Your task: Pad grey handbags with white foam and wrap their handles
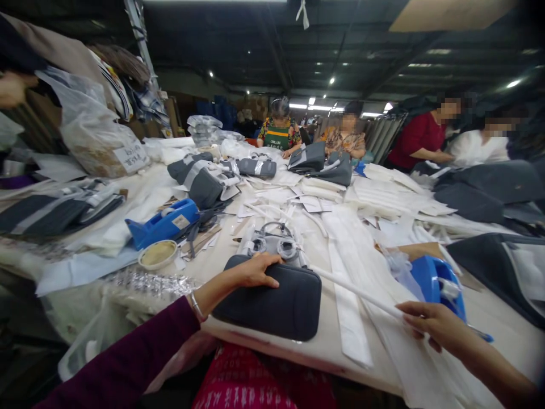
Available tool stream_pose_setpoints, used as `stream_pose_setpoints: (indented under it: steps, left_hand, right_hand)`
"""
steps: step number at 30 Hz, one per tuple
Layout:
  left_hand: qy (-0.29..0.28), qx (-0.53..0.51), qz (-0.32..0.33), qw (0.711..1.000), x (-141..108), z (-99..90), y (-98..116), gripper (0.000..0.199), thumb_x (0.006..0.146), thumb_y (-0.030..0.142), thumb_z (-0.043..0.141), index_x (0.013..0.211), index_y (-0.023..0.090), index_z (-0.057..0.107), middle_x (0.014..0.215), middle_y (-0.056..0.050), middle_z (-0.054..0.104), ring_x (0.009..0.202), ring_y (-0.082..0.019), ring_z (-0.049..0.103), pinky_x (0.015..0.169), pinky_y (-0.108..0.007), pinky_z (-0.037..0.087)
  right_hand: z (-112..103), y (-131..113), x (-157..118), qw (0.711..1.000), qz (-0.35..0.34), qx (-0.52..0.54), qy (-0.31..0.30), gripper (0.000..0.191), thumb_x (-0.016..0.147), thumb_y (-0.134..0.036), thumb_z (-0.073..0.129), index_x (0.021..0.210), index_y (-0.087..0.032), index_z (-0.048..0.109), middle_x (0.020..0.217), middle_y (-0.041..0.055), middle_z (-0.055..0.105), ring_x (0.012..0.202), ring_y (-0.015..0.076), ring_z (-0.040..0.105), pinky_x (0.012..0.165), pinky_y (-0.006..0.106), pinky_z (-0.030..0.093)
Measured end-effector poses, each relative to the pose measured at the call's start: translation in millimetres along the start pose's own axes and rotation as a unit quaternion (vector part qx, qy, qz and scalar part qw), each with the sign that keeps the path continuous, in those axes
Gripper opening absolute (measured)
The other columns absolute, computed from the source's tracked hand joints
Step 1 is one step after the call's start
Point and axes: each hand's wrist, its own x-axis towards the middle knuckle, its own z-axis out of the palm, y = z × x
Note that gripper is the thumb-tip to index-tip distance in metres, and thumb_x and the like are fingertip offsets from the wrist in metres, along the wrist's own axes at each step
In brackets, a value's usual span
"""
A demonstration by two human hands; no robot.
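A dark grey padded bag (272, 301) lies flat at the front edge of the table. Across its top edge rests my left hand (258, 271), thumb spread apart from the fingers. Just beyond the bag are clear-wrapped rings and a curved handle (276, 230). To the right, my right hand (426, 319) pinches the near end of a long white strip (357, 289) between thumb and fingers. The strip runs back towards the wrapped parts behind the bag.
A blue tape dispenser (164, 221) and a round tub (157, 254) stand at left; another blue dispenser (432, 281) is beside my right hand. Grey bags (313, 159) and white sheets (383, 196) cover the table further back. Several people work around it.
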Motion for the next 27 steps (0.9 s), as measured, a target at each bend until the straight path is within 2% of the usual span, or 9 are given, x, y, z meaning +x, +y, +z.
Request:
stream_pose_setpoints:
  steps: [2, 4, 8, 11, 15, 18, 21, 25, 27]
  left_hand:
    - [0.0, -0.004, -0.001, 1.0, -0.5, 0.3, 1.1, 0.046, 0.069, 0.028, 0.07, 0.113, 0.027, 0.06, 0.101, -0.001, 0.059, 0.098, -0.024, 0.052, 0.09, -0.033, 0.038]
    - [-0.001, -0.002, -0.007, 1.0, -0.5, 1.1, 1.1, 0.046, 0.069, 0.028, 0.07, 0.115, 0.027, 0.06, 0.1, -0.002, 0.057, 0.098, -0.025, 0.052, 0.091, -0.034, 0.038]
    - [0.0, 0.018, -0.011, 1.0, -0.2, 3.6, -0.5, 0.054, 0.071, 0.031, 0.071, 0.122, 0.025, 0.055, 0.107, -0.006, 0.054, 0.102, -0.027, 0.049, 0.094, -0.038, 0.038]
    - [0.0, 0.046, -0.006, 0.999, -1.1, 5.5, -0.9, 0.061, 0.072, 0.032, 0.071, 0.128, 0.023, 0.05, 0.114, -0.008, 0.053, 0.106, -0.028, 0.048, 0.096, -0.039, 0.037]
    - [0.005, 0.076, -0.002, 0.997, -1.9, 8.0, -2.4, 0.065, 0.073, 0.037, 0.072, 0.131, 0.023, 0.048, 0.112, -0.009, 0.053, 0.102, -0.028, 0.05, 0.093, -0.039, 0.039]
    - [0.01, 0.091, 0.016, 0.996, -1.7, 8.8, -5.2, 0.065, 0.073, 0.04, 0.072, 0.131, 0.021, 0.048, 0.112, -0.01, 0.054, 0.102, -0.029, 0.051, 0.092, -0.039, 0.039]
    - [0.007, 0.103, 0.026, 0.994, -3.0, 8.0, -5.9, 0.062, 0.074, 0.041, 0.071, 0.128, 0.019, 0.049, 0.112, -0.01, 0.055, 0.104, -0.028, 0.051, 0.091, -0.038, 0.04]
    - [0.0, 0.139, 0.048, 0.989, -5.8, 7.9, -3.8, 0.054, 0.077, 0.046, 0.067, 0.119, 0.015, 0.052, 0.109, -0.01, 0.058, 0.106, -0.03, 0.051, 0.086, -0.037, 0.041]
    - [0.002, 0.165, 0.066, 0.984, -5.3, 9.2, -5.0, 0.052, 0.079, 0.046, 0.064, 0.118, 0.014, 0.052, 0.111, -0.01, 0.06, 0.107, -0.03, 0.051, 0.085, -0.037, 0.041]
  right_hand:
    - [0.7, 0.3, 6.0, 1.0, -0.003, -0.001, -0.002, 0.045, 0.053, -0.042, 0.066, 0.088, -0.014, 0.073, 0.043, 0.0011, 0.05, 0.033, 0.0119, 0.037, 0.034, 0.026, 0.026]
    - [5.7, -7.6, 10.2, 0.999, -0.006, -0.004, -0.042, 0.045, 0.054, -0.043, 0.066, 0.087, -0.015, 0.074, 0.044, 0.0013, 0.051, 0.034, 0.0115, 0.038, 0.035, 0.026, 0.027]
    - [27.6, -44.0, 18.1, 0.991, -0.055, -0.05, -0.114, 0.042, 0.055, -0.043, 0.063, 0.084, -0.014, 0.074, 0.046, 0.0008, 0.052, 0.04, 0.0119, 0.043, 0.038, 0.025, 0.032]
    - [54.6, -75.2, 27.2, 0.973, -0.13, -0.097, -0.161, 0.039, 0.059, -0.04, 0.061, 0.084, -0.013, 0.074, 0.049, 0.0009, 0.053, 0.047, 0.013, 0.048, 0.041, 0.023, 0.034]
    - [104.0, -108.8, 34.9, 0.94, -0.243, -0.121, -0.206, 0.033, 0.066, -0.035, 0.057, 0.087, -0.015, 0.074, 0.063, 0.0027, 0.06, 0.055, 0.014, 0.053, 0.046, 0.023, 0.036]
    - [136.2, -124.5, 33.4, 0.918, -0.317, -0.116, -0.207, 0.021, 0.066, -0.027, 0.057, 0.075, -0.018, 0.073, 0.07, 0.0013, 0.061, 0.065, 0.0152, 0.056, 0.057, 0.025, 0.042]
    - [149.0, -124.0, 30.5, 0.928, -0.307, -0.059, -0.202, 0.015, 0.065, -0.027, 0.06, 0.071, -0.019, 0.072, 0.072, 0.0015, 0.065, 0.077, 0.0205, 0.061, 0.071, 0.029, 0.047]
    - [149.0, -96.4, 33.9, 0.959, -0.218, 0.005, -0.183, 0.034, 0.06, -0.041, 0.073, 0.088, -0.023, 0.075, 0.095, 0.0057, 0.072, 0.1, 0.0323, 0.063, 0.09, 0.04, 0.048]
    - [155.9, -82.3, 39.2, 0.96, -0.249, 0.001, -0.131, 0.032, 0.064, -0.046, 0.073, 0.086, -0.023, 0.074, 0.097, 0.0098, 0.071, 0.101, 0.033, 0.063, 0.088, 0.041, 0.051]
